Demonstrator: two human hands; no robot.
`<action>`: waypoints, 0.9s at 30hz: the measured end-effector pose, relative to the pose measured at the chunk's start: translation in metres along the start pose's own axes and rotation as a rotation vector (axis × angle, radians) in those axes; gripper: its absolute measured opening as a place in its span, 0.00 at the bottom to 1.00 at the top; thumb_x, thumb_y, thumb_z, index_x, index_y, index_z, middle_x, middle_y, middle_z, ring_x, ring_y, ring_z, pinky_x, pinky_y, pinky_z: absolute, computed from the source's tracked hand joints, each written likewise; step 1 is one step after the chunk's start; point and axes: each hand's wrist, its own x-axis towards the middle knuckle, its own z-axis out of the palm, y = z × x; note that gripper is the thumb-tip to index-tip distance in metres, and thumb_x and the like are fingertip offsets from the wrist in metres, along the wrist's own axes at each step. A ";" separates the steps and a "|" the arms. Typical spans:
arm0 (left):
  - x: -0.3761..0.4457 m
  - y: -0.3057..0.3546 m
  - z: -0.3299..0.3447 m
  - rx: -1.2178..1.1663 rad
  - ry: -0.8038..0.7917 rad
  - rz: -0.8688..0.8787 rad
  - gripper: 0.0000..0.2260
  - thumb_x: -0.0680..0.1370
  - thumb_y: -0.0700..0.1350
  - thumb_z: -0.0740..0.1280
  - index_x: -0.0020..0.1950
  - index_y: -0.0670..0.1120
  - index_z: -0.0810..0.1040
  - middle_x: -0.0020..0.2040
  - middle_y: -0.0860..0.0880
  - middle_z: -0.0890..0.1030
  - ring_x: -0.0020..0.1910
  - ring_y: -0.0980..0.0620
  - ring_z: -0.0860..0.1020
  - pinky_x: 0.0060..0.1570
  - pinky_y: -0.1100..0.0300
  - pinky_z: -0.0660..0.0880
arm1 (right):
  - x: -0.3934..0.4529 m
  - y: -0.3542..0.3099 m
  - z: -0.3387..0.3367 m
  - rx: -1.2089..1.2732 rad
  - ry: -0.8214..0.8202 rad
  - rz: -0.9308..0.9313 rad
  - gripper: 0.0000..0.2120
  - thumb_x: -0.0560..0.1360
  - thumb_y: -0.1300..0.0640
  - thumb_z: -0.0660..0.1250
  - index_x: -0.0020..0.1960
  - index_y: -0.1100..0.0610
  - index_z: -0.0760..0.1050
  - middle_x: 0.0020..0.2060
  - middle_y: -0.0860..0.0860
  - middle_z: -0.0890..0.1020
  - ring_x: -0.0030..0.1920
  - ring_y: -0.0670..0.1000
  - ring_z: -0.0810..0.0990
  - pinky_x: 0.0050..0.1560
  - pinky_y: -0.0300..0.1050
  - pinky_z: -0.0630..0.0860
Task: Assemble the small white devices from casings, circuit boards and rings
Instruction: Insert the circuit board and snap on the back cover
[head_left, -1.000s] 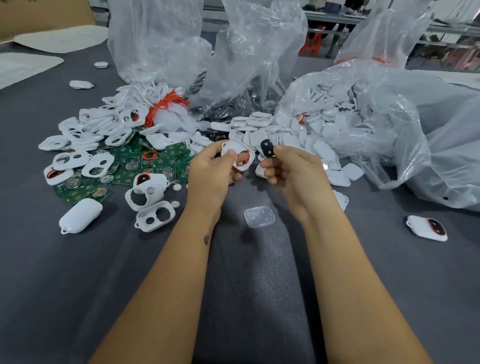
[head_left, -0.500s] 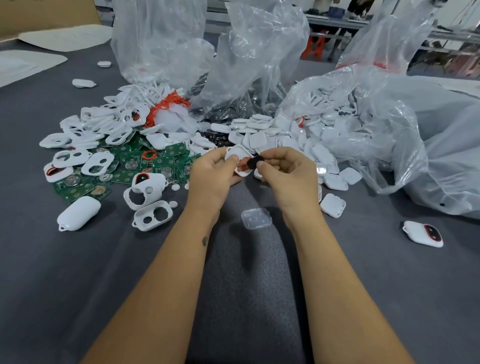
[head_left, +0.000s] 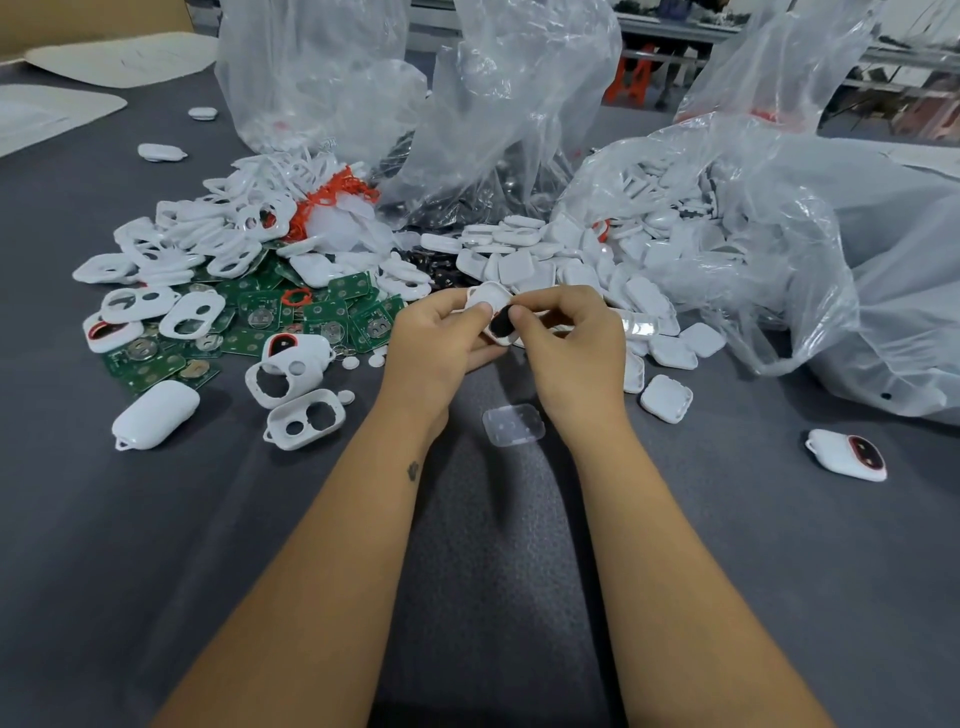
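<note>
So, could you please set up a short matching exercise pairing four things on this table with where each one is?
Things:
1. white casing
2. clear plastic piece
3. green circuit boards
4. finished device with red ring

Places:
A. alone on the cloth at the far right
B. on the cloth below the two hands
C. held in the left hand, with the right hand pressing a black part onto it
D. spread left of the hands

Pairs: 1-C, 2-B, 3-D, 4-A
</note>
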 end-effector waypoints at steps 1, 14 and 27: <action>0.000 0.000 0.000 -0.001 0.001 0.000 0.07 0.80 0.35 0.64 0.55 0.38 0.80 0.47 0.42 0.85 0.45 0.49 0.85 0.42 0.61 0.80 | 0.000 0.001 0.000 -0.006 0.001 -0.001 0.04 0.73 0.63 0.71 0.45 0.56 0.82 0.45 0.51 0.81 0.47 0.46 0.79 0.52 0.43 0.75; -0.001 0.000 0.002 0.002 0.005 -0.015 0.05 0.79 0.35 0.64 0.50 0.41 0.80 0.41 0.45 0.86 0.41 0.51 0.85 0.41 0.61 0.80 | 0.003 0.001 0.001 -0.045 -0.037 0.116 0.03 0.74 0.59 0.70 0.47 0.52 0.77 0.36 0.50 0.79 0.39 0.50 0.79 0.45 0.46 0.76; 0.000 0.000 0.006 -0.062 0.086 -0.080 0.06 0.78 0.32 0.60 0.48 0.35 0.78 0.43 0.41 0.85 0.43 0.47 0.85 0.40 0.62 0.80 | 0.005 -0.004 -0.009 -0.127 -0.079 0.028 0.09 0.76 0.57 0.63 0.38 0.52 0.78 0.34 0.49 0.81 0.40 0.53 0.80 0.48 0.58 0.78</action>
